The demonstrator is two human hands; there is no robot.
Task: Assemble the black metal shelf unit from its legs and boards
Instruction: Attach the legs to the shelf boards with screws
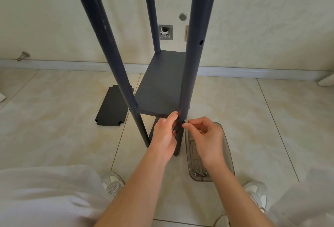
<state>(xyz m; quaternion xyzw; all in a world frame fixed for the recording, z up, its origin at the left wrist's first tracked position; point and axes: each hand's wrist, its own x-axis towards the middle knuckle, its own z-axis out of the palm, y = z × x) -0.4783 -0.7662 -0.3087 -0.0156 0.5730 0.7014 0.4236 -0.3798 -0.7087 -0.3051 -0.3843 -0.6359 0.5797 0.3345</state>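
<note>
The black shelf unit stands upright on the tiled floor, its round legs rising toward me. One black board sits fixed between the legs, and a lower board is partly hidden beneath it. My left hand grips the near right leg just below that board. My right hand pinches a small silver screw against the right side of the same leg. The near left leg stands free.
A loose black board with notched corners lies flat on the floor to the left. A clear plastic tray holding screws lies by the near right leg, under my right wrist. The wall and baseboard are close behind. My shoes and knees frame the bottom.
</note>
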